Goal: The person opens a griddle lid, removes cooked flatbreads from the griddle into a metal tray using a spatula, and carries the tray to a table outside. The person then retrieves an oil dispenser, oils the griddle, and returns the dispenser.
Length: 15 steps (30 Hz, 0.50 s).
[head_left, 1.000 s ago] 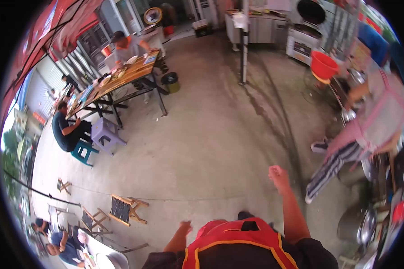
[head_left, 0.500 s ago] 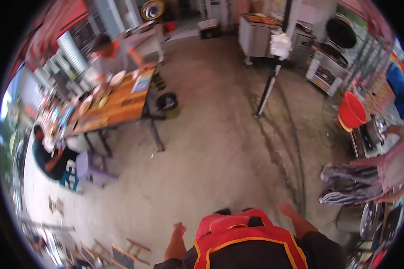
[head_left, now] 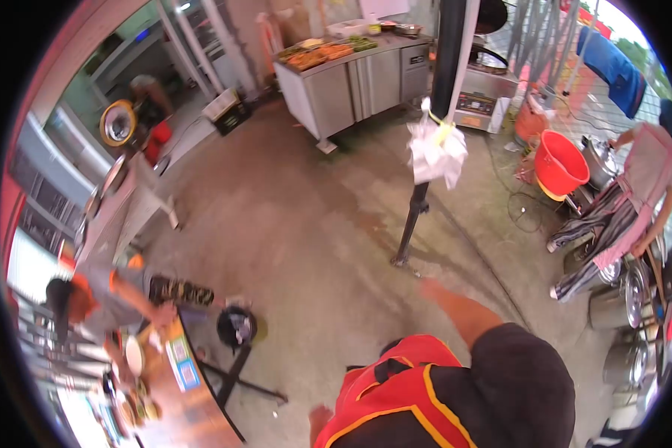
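Observation:
My right hand is held out in front of me above the concrete floor, near the foot of a black post. Motion blur smears its fingers. Low in the view, my left hand shows only in part beside my red apron, its fingers hard to make out. No object is visible in either hand. A white plastic bag hangs on the post. To the left, a wooden table holds a bowl and printed cards.
A person leans over the table, near a black bin. Ahead stands a steel counter with trays of food. On the right, another person stands by pots and a red basin.
The post, bag and steel counter appear closer. The table has shifted to the lower left, and the stools have left the view. My right arm reaches further forward; my left hand sits lower.

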Each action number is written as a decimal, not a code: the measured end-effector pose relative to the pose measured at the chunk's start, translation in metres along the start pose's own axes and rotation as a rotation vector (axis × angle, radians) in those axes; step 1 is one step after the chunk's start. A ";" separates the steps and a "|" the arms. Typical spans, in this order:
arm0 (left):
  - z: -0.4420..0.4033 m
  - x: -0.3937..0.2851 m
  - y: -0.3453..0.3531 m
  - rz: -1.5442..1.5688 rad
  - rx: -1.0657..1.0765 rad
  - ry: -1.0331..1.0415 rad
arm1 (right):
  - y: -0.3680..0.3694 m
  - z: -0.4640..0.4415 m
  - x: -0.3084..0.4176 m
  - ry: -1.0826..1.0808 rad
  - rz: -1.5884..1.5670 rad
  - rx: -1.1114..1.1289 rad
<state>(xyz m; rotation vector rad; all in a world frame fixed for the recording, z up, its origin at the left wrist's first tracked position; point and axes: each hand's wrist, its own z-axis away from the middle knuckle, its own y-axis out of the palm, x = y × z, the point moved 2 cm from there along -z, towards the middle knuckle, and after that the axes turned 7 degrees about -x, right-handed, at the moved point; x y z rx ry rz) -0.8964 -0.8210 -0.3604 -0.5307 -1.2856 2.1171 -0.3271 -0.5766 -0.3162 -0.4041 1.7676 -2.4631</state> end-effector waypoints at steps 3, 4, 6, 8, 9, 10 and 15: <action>-0.016 0.085 -0.025 0.618 0.169 -0.545 | -0.121 -0.183 0.153 -0.086 -0.400 -0.228; -0.029 0.116 -0.033 0.675 0.166 -0.625 | -0.158 -0.221 0.187 -0.092 -0.527 -0.295; -0.054 0.167 -0.058 0.740 0.147 -0.728 | -0.235 -0.279 0.225 -0.223 -0.631 -0.369; -0.078 0.213 -0.077 0.781 0.135 -0.803 | -0.245 -0.345 0.230 -0.465 -0.513 -0.371; -0.094 0.243 -0.088 0.795 0.125 -0.825 | -0.249 -0.373 0.215 -0.376 -0.539 -0.321; -0.111 0.272 -0.102 0.815 0.112 -0.849 | -0.245 -0.399 0.199 -0.369 -0.473 -0.269; -0.260 0.471 -0.216 0.679 0.083 -0.779 | -0.180 -0.517 0.056 -0.497 0.250 0.118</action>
